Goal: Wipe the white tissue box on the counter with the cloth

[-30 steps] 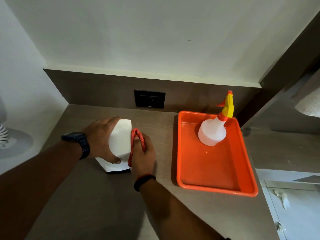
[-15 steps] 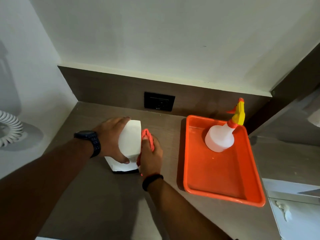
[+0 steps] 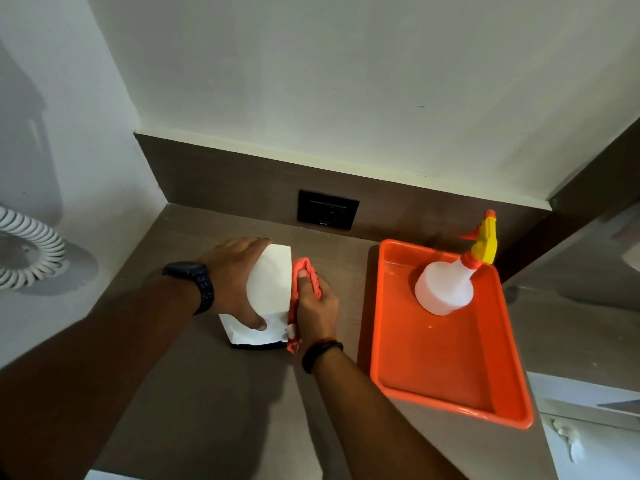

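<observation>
The white tissue box [image 3: 272, 285] stands upright on the brown counter [image 3: 194, 393], near its middle. My left hand [image 3: 233, 282], with a black watch on the wrist, grips the box from the left, thumb on its front face. My right hand [image 3: 317, 311] holds a crumpled red-orange cloth [image 3: 304, 275] pressed against the box's right side. The cloth runs from the box's top edge down to the counter. The box's right side is hidden behind cloth and hand.
An orange tray [image 3: 446, 379] lies just right of my right hand, with a white spray bottle [image 3: 445, 289] with a yellow and orange trigger at its far end. A black wall socket [image 3: 327, 209] sits behind the box. A white coiled cord [image 3: 31, 251] hangs on the left wall.
My right hand has slid the cloth slightly along the box's right side. My left hand keeps its grip. The head camera has tilted, so everything sits further right and lower in view.
</observation>
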Available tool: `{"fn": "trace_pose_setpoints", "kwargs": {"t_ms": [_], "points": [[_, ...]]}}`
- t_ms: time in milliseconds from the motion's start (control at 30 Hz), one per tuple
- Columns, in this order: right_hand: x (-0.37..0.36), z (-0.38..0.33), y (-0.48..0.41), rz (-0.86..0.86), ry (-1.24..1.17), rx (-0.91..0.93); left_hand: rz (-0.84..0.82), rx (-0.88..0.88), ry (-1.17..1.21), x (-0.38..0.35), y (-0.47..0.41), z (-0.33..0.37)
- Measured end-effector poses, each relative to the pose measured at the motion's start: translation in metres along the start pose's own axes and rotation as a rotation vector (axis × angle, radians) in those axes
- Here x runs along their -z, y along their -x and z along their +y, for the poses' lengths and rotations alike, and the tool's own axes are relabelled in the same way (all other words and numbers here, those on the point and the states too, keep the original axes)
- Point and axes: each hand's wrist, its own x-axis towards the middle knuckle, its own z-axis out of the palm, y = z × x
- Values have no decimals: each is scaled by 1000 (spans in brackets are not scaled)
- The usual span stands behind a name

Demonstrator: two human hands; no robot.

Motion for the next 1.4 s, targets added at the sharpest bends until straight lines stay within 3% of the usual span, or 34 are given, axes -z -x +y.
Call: {"fn": "trace_pose_setpoints", "kwargs": {"t_ms": [200, 333, 500, 667, 833, 1000, 1233, 1333, 1400], "points": [[34, -27, 10, 55, -254, -91, -42, 17, -21, 8, 4, 5], [87, -54, 5, 139, -344, -14, -45, -11, -40, 18, 5, 28], [170, -67, -4, 289, 58, 249, 195, -239, 169, 10, -9, 106], [213, -33, -16, 329, 608, 276, 77, -311, 174, -44, -39, 171], [210, 4, -21, 192, 1192, 355, -3, -283, 43, -95, -52, 183], [203, 23, -22, 97, 1382, 348, -8, -291, 45, -111, -58, 182], [199, 25, -28, -124, 1438, 127, -4, -306, -27, -106, -57, 183], [197, 17, -21, -110, 1373, 152, -5, -300, -14, -103, -54, 185], [199, 8, -14, -4, 1282, 255, -12, -289, -3, -92, -50, 185]]}}
